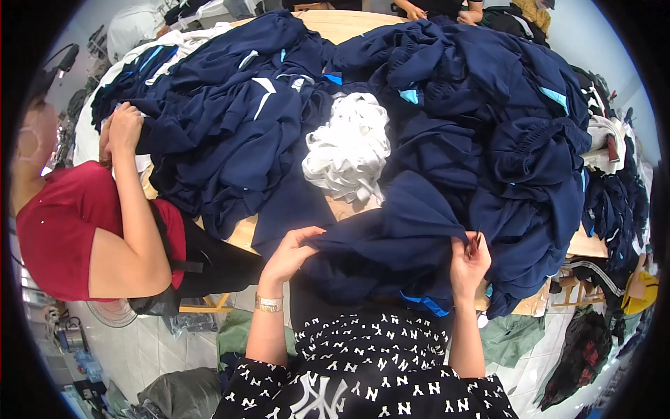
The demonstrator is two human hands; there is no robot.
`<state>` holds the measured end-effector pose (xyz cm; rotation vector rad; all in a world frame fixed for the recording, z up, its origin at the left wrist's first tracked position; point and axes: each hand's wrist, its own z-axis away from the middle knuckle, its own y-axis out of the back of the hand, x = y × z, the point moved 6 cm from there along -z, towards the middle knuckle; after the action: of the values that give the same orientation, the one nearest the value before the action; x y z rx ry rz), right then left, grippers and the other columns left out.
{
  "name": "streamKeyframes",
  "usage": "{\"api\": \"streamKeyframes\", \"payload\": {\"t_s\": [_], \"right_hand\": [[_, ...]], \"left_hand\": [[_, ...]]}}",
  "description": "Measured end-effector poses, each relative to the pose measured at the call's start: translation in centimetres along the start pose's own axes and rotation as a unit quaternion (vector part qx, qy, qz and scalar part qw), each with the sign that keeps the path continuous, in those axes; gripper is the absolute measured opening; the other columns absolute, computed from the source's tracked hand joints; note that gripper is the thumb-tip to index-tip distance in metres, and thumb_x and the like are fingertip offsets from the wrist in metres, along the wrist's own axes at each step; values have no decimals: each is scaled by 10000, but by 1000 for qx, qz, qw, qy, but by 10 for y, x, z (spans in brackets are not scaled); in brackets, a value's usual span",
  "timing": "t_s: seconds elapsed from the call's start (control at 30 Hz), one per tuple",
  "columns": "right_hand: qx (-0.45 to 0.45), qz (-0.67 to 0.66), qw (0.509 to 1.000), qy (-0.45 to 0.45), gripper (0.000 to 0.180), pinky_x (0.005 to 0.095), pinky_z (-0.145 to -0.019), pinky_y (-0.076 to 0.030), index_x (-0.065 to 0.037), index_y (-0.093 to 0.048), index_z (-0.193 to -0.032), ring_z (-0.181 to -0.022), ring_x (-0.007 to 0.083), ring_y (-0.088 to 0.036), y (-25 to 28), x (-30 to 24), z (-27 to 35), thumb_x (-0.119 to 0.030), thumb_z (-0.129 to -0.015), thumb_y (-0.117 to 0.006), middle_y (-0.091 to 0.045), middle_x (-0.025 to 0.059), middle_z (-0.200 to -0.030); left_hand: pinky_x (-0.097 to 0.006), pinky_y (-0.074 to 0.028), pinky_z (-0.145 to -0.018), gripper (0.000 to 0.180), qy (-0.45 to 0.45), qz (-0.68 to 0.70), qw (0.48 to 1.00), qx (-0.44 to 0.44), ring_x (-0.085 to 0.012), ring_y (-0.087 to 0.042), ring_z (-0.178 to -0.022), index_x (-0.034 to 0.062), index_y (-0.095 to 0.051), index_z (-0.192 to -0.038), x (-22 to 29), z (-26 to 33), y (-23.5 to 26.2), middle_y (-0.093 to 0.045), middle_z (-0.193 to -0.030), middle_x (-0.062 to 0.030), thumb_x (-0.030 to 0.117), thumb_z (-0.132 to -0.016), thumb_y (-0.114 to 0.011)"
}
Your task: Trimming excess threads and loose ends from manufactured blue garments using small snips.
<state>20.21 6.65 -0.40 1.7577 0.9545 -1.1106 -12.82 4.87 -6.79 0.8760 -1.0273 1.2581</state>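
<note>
A navy blue garment (391, 223) of soft fabric is stretched between my two hands at the near edge of the table. My left hand (289, 255) pinches its left side between thumb and fingers. My right hand (470, 264) grips the right side, and a small dark, slim tool (477, 242), perhaps thread snips, shows among its fingers. Just beyond the garment lies a tangled heap of white fabric strips (349, 143). A bright blue patch (424, 304) shows at the garment's lower edge near my right forearm.
Navy garments with light blue and white parts form a left pile (230, 119) and a right pile (488, 91) on the wooden table (335, 26). A co-worker in a red top (66, 230) handles cloth at left; another person's hands (469, 14) show at the far edge.
</note>
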Motion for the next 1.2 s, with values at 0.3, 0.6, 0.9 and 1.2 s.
{"api": "streamKeyframes", "payload": {"t_s": [0.3,0.6,0.9,1.2], "right_hand": [[-43,-29,998,27,405,147,-488,-213,-30,-565,-1207,-516,-7,-252,11,-35,1,58,-815,-620,-310,-108,-592],[-341,40,938,50,674,318,-725,-504,-29,-550,-1233,-807,240,-659,-100,-25,-38,-399,-713,-766,-661,168,-810],[-153,-17,988,-23,183,220,-486,-341,0,-562,-735,-514,56,-384,-65,18,-16,-96,-792,-707,-504,-5,-552],[-14,-229,956,-183,220,198,-421,-359,-19,-564,-847,-433,60,-465,-23,24,31,-176,-831,-717,-516,-28,-565]], "left_hand": [[-267,-470,-652,376,-225,-104,968,-34,-83,-545,-724,-50,-630,-928,84,-7,-56,-645,-793,-37,296,-810,-721],[-331,-476,-813,210,-366,-245,891,112,-283,-612,-903,16,-554,-797,120,19,-67,-627,-955,-127,-123,-644,-519],[-273,-418,-883,258,-248,171,937,178,-149,-539,-945,51,-472,-841,65,-1,-25,-579,-1006,-98,-155,-698,-412],[-266,-403,-868,337,-167,-125,978,27,-184,-543,-918,4,-578,-1063,56,-27,-49,-582,-977,-81,70,-749,-476]]}}
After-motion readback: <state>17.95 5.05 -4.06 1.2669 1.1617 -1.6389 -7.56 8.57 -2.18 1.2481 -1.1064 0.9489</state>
